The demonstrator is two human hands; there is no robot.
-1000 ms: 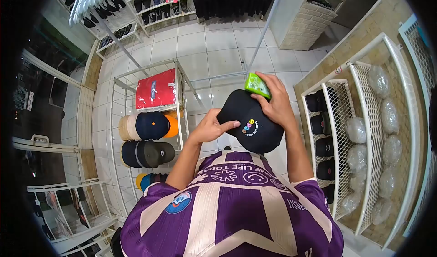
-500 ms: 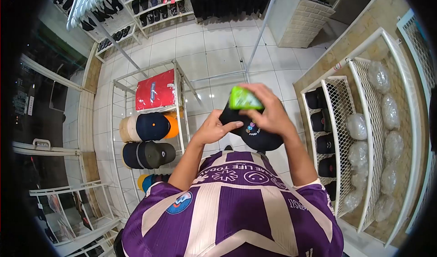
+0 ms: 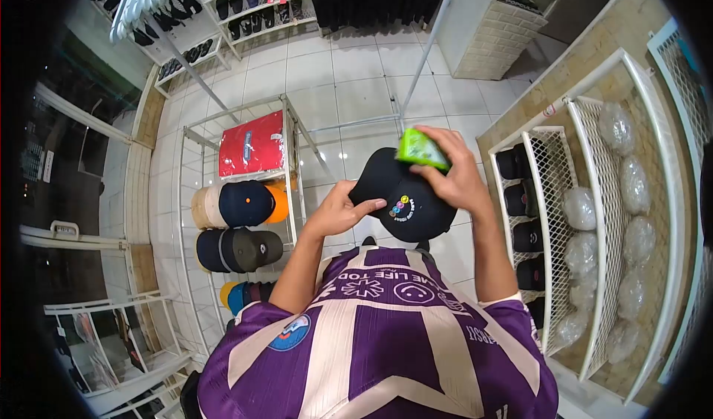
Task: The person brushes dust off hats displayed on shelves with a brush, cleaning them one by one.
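A black baseball cap [image 3: 412, 211] with a colourful round emblem is held up in front of my chest. My left hand [image 3: 338, 210] pinches its edge on the left, thumb on top and fingers underneath. In my right hand [image 3: 454, 168] is a bright green, block-shaped object [image 3: 422, 149] with a paler patch on one face. It overlaps the upper right of the cap's crown, and my fingers wrap over its far side. What kind of object it is I cannot tell.
Left of me, a white wire rack [image 3: 291, 163] bears a red packaged garment [image 3: 252, 146] and rows of caps [image 3: 241, 204]. To my right, white mesh shelves [image 3: 553, 196] hold black caps [image 3: 529, 236] and clear plastic-wrapped bundles [image 3: 579, 207]. A brick-faced counter [image 3: 490, 40] stands ahead.
My right hand has moved the green block to the right across the cap, uncovering more of the crown and emblem. My left hand keeps its pinch on the cap's edge.
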